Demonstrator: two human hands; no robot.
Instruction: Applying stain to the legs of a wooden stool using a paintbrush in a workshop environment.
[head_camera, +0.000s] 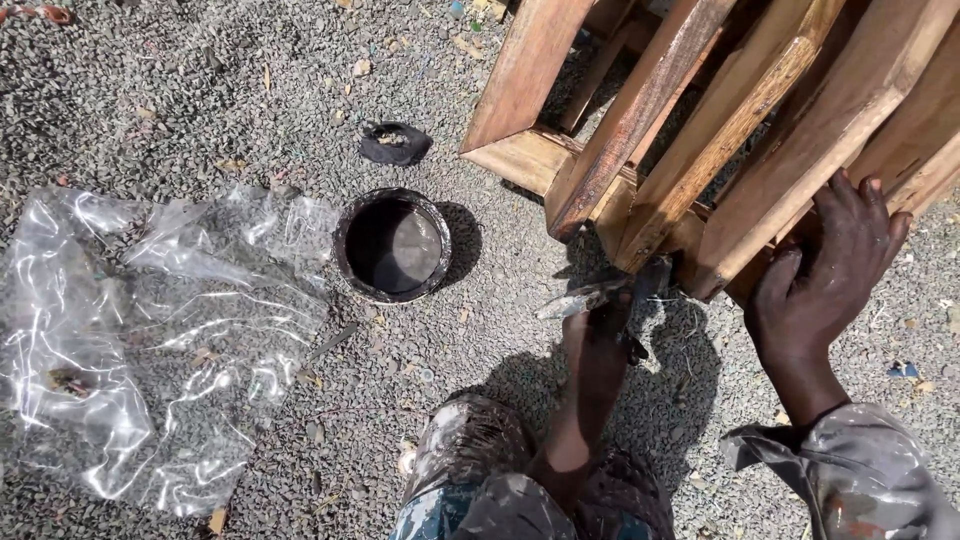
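A wooden frame of several slanted brown boards (720, 120) stands on gravel at the upper right. My right hand (830, 270) grips the lower end of one board, fingers wrapped over its edge. My left hand (605, 320) is shut on a stained paintbrush (580, 298) whose pale handle end points left; its dark head sits under the bottom ends of the boards. A round can (392, 245) of dark liquid stands open on the gravel to the left of my left hand.
A crumpled clear plastic sheet (140, 330) lies on the gravel (200, 90) at the left. A dark lid or rag (394, 143) lies beyond the can. My paint-spattered trousers (480, 480) and sleeve (860, 480) fill the bottom edge.
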